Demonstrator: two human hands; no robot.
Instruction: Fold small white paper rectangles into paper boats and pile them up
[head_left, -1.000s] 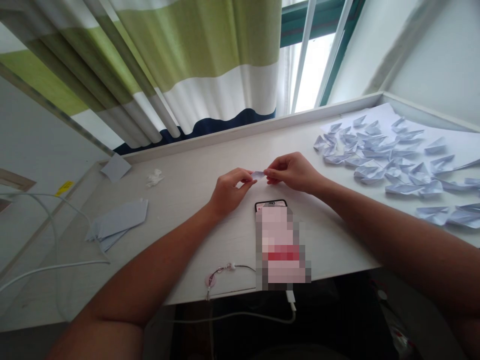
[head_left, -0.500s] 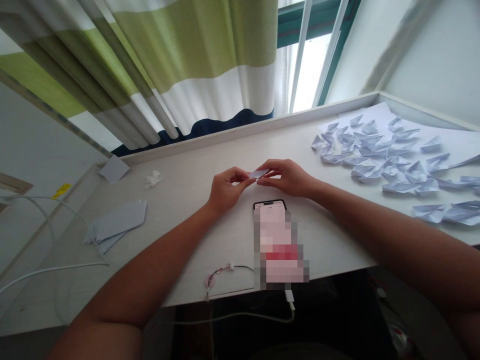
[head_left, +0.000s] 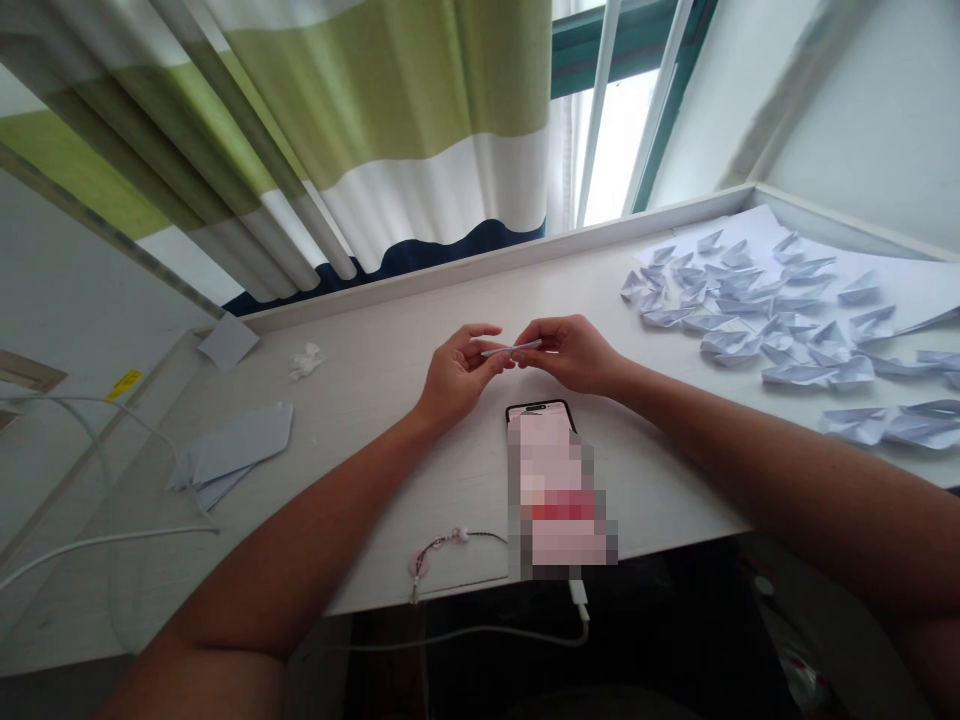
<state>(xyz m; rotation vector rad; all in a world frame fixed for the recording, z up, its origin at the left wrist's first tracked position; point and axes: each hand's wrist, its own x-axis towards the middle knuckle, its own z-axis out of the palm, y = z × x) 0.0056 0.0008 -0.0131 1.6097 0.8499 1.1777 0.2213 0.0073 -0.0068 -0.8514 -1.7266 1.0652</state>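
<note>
Both hands meet above the middle of the white desk (head_left: pixel 375 420) and pinch one small folded piece of pale paper (head_left: pixel 511 349). My left hand (head_left: pixel 456 370) grips its left end between thumb and fingers, with one finger stretched out above. My right hand (head_left: pixel 571 352) grips its right end, fingers curled. The paper shows nearly edge-on, as a thin strip. A phone (head_left: pixel 559 490) lies on the desk just below the hands, plugged into a white cable (head_left: pixel 480 633).
Several small folded paper boats (head_left: pixel 750 310) lie spread over white sheets at the right. A stack of folded paper (head_left: pixel 232 450) and a crumpled scrap (head_left: pixel 307 358) sit at the left. White cables (head_left: pixel 90 540) trail off the left. A striped curtain (head_left: pixel 337 130) hangs behind.
The hands have turned the small paper from flat-faced to nearly edge-on, and a finger of the left hand has lifted and stretched out.
</note>
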